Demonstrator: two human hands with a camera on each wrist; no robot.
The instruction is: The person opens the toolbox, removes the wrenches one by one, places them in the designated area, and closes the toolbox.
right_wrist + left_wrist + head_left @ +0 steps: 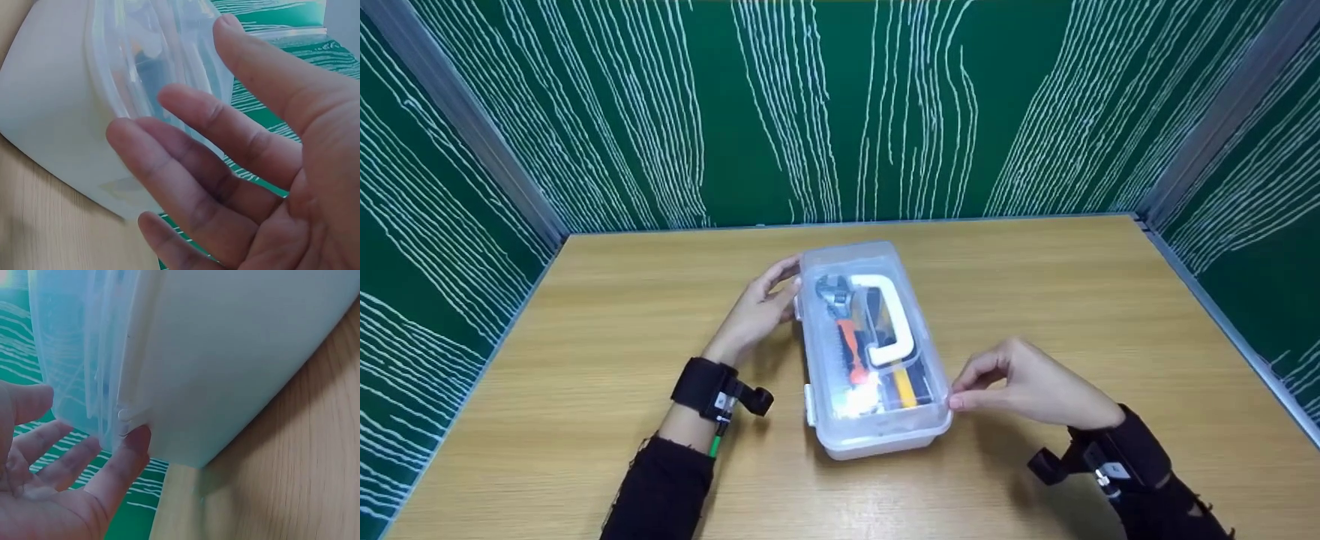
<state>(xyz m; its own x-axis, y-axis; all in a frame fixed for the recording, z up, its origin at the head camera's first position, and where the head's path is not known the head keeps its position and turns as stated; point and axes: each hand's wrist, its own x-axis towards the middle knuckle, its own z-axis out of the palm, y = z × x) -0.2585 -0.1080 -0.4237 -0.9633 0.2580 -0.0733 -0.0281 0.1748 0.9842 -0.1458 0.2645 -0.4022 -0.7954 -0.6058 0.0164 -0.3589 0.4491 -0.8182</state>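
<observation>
A toolbox (840, 442) with a see-through lid and white body stands on the table. Through the lid show an adjustable wrench (834, 294), something with an orange handle (851, 349) and a yellow handle (904, 388). A white carrying handle (901, 319) lies folded on the lid. My left hand (754, 315) touches the box's far left side; one fingertip (138, 439) meets the rim by a small tab. Near the front right corner, my right hand (1027, 386) has its fingertips at the lid's edge. The right wrist view shows the thumb (242, 48) apart from the spread fingers (169, 174).
The wooden table (660, 277) is bordered by green panels (840, 112) with white wavy lines at the back and sides. Metal framing (1207, 112) joins the panels at the corners. White clasps or hinges (810, 405) line the box's left side.
</observation>
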